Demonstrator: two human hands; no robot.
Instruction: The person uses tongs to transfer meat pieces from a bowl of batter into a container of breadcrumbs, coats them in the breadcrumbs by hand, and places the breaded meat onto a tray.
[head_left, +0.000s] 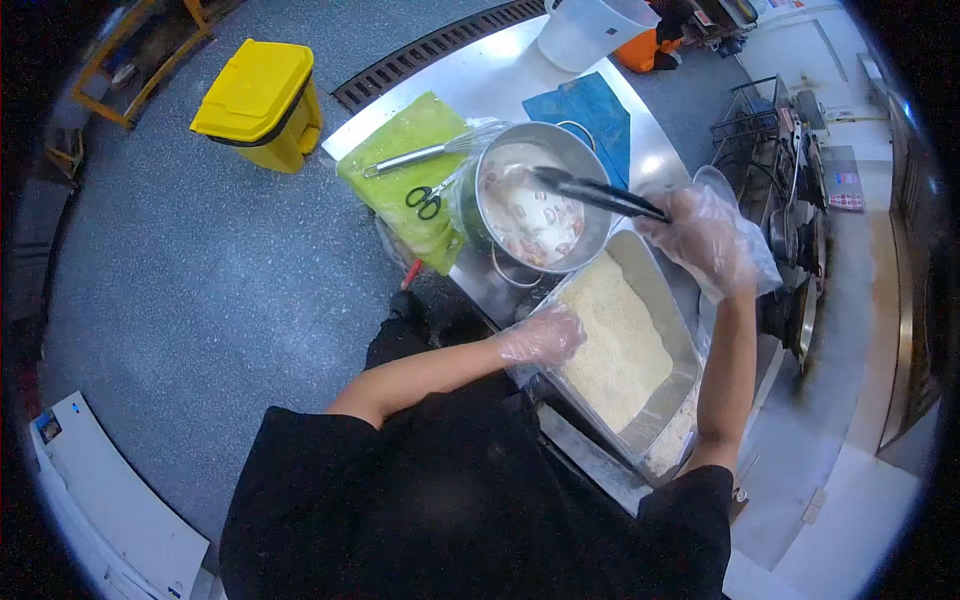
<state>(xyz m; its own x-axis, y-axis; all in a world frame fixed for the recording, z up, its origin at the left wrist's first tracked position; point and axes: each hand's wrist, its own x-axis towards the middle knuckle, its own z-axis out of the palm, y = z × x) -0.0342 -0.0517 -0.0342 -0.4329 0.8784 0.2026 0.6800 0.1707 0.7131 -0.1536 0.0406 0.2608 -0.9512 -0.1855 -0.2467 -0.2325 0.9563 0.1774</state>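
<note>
My right hand [700,235], in a clear plastic glove, grips black tongs [600,193]. Their tips reach into a steel pot [597,228] holding white liquid [545,212] with pinkish-brown pieces showing through. Also gloved, my left hand [545,338] has its fingers curled over the near left rim of a deep metal tray [655,408]. Pale, crumb-like powder [615,345] fills much of this tray. Left of the pot, a whisk [420,156] and black-handled scissors [428,202] lie on a green sheet [408,140].
A blue cloth or sheet [605,118] lies behind the pot, below a white translucent bucket [590,35] on the steel table [490,68]. A yellow bin [258,100] stands on the floor at left. Pans and racks [790,200] line the right side.
</note>
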